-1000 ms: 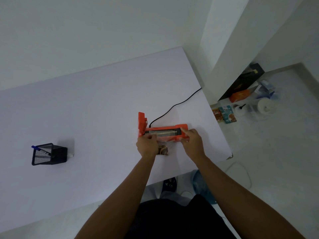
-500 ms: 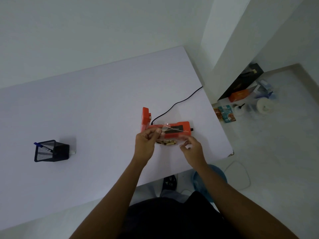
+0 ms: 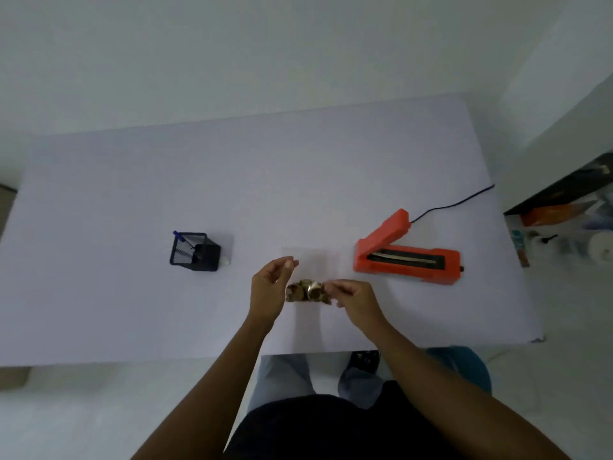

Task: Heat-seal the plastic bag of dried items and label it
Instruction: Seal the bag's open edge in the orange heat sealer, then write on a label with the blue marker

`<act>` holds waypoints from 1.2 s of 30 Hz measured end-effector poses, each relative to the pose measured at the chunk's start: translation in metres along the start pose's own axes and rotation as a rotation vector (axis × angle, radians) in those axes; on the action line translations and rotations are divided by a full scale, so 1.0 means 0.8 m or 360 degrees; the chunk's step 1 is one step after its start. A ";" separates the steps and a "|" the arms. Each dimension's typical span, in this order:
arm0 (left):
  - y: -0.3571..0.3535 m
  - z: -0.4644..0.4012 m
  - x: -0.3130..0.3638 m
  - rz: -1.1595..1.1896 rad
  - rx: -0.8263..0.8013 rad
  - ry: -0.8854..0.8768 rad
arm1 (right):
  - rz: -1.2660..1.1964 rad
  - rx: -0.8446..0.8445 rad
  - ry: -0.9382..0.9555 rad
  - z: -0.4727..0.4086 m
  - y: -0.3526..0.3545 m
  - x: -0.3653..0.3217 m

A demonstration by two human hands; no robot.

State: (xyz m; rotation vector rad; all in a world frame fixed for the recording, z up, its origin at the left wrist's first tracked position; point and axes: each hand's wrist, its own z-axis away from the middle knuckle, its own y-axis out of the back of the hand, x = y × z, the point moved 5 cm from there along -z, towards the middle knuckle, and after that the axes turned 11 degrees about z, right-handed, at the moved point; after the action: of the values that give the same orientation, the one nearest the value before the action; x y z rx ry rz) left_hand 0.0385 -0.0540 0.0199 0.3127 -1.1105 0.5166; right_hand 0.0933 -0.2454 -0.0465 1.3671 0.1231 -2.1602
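A clear plastic bag (image 3: 306,290) with brown dried items bunched at its lower end lies in front of me on the white table (image 3: 132,194). Its transparent upper part is barely visible against the table. My left hand (image 3: 270,288) pinches the bag's left edge between thumb and fingertips. My right hand (image 3: 355,295) pinches its right side beside the dried items. The orange heat sealer (image 3: 406,258) sits to the right of my hands with its lid raised, nothing in it.
A black cable (image 3: 454,202) runs from the sealer off the table's right edge. A black mesh pen holder (image 3: 195,249) with a blue pen stands left of my hands. Boxes and clutter (image 3: 564,210) lie on the floor at the right.
Both hands lifted the bag off the sealer and carried it left, away from the machine. The view has swung left, so the sealer now appears on the right.
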 end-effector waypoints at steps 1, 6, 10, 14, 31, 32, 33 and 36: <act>0.014 -0.010 -0.007 -0.0075 -0.0019 0.0057 | -0.0017 0.0024 -0.0041 -0.007 -0.014 -0.004; 0.062 -0.054 -0.049 -0.0298 -0.0168 0.0418 | -0.0139 0.0172 -0.0428 -0.043 -0.068 -0.004; 0.078 -0.092 -0.044 -0.0314 -0.0259 0.0443 | -0.0116 0.0329 -0.0533 -0.074 -0.085 -0.018; 0.087 -0.123 -0.038 -0.0312 -0.0373 0.0482 | -0.0036 0.0454 -0.0583 -0.097 -0.092 -0.035; 0.284 -0.143 0.129 -0.0486 0.0283 -0.0345 | 0.0538 0.0068 0.0172 -0.091 -0.261 -0.236; 0.299 -0.147 0.123 -0.0538 0.0296 -0.0297 | 0.0659 0.0012 0.0236 -0.095 -0.281 -0.244; 0.312 -0.151 0.114 -0.0621 0.0290 -0.0229 | 0.0790 -0.0042 0.0287 -0.099 -0.298 -0.251; 0.335 -0.157 0.077 -0.0911 0.0198 -0.0072 | 0.1245 -0.0214 0.0408 -0.115 -0.344 -0.257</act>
State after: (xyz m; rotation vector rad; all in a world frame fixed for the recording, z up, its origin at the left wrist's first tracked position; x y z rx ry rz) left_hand 0.0110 0.2473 0.0196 0.7261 -0.9771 0.0683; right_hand 0.0907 0.1028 0.0252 1.3165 -0.1477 -1.3078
